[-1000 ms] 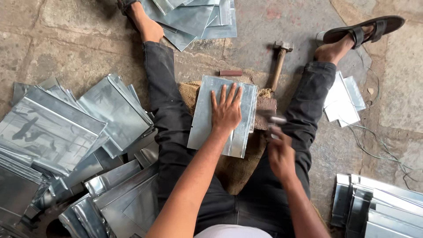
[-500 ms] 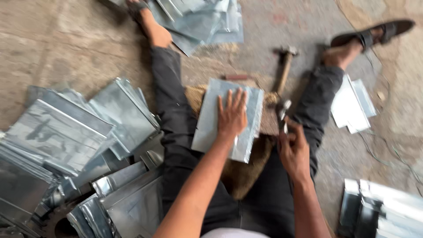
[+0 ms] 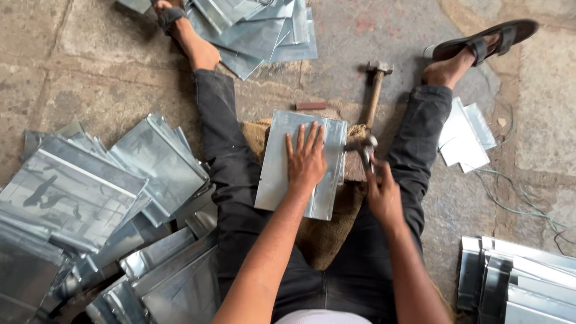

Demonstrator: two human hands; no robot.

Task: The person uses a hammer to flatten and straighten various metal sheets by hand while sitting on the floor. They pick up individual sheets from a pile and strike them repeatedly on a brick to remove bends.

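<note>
The floor was rough stone, worn and stained, and the person sat on it with legs spread, a scrap of burlap (image 3: 327, 231) under the work. Between the legs lay a metal sheet (image 3: 273, 171), thin and grey, with folded edges. The left hand (image 3: 306, 161) lay flat on it, fingers (image 3: 303, 141) spread and pressing down, not gripping. Just past the little finger, at the sheet's right edge, the right hand (image 3: 381, 192) was clenched round the handle of a small hammer (image 3: 362, 146), its head close above that edge. A second hammer (image 3: 375, 90) lay beyond the fingertips on the stone, with a small brown block (image 3: 311, 105) near it.

The sheet looked light and stiff enough to hold its shape, yet springy and slick; its cut edges were likely sharp, so a flat palm in the middle or a grip on the folded rim seemed the safe hold.

Heaps of similar sheets (image 3: 90, 192) lay to the left, and folded pieces (image 3: 516, 282) were stacked to the right.
</note>
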